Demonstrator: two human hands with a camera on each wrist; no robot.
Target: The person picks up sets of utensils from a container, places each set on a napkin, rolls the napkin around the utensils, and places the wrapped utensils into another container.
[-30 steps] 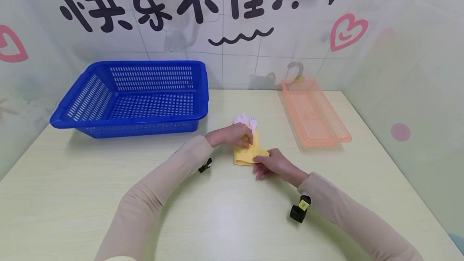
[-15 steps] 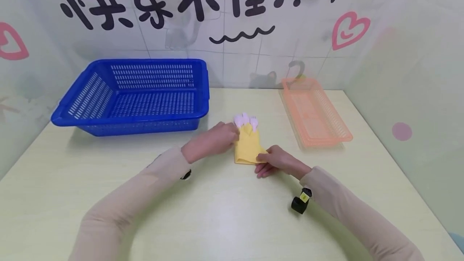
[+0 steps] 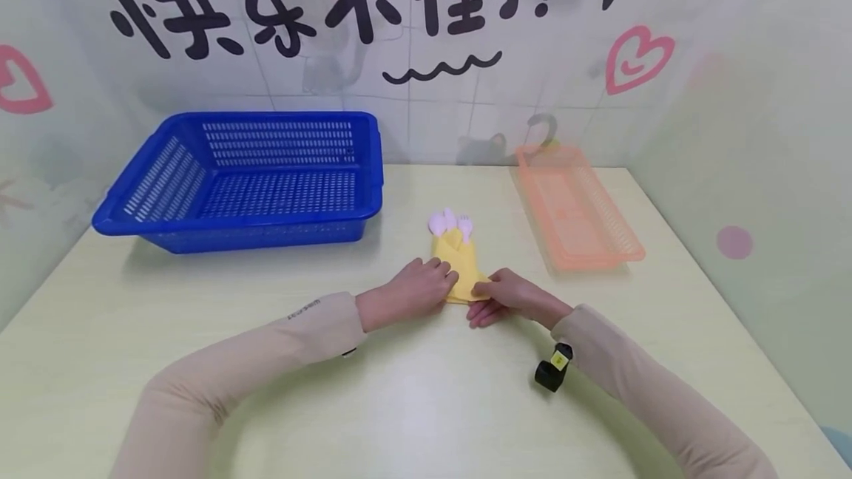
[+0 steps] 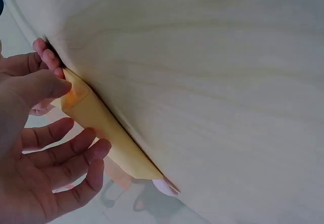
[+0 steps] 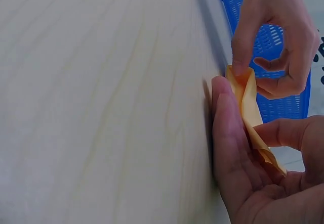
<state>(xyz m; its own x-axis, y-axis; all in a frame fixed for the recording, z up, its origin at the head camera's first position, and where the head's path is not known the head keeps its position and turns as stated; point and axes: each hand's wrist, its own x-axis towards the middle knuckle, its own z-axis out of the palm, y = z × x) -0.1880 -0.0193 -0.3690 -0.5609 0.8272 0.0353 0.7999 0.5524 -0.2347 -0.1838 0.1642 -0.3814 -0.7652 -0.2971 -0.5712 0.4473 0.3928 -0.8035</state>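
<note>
A folded yellow napkin (image 3: 465,261) lies on the table, wrapped round pale purple cutlery. A spoon (image 3: 437,224) and a fork (image 3: 465,226) stick out at its far end, with another purple piece between them. My left hand (image 3: 414,292) pinches the near left edge; in the right wrist view its thumb sits in the fold of the napkin (image 5: 249,105), its fingers bent over the outer side. At the near right corner my right hand (image 3: 511,297) pinches a flap between thumb and fingers, the other fingers lying under it. The handles are hidden inside the cloth.
A large blue basket (image 3: 266,224) stands at the back left of the table (image 3: 413,405). At the back right is a shallow orange basket (image 3: 575,261). A printed curtain wall closes off the back and sides.
My left hand has left the napkin's upper part, swung out to the left, then come down to its near left edge. My right hand keeps hold of the right corner.
</note>
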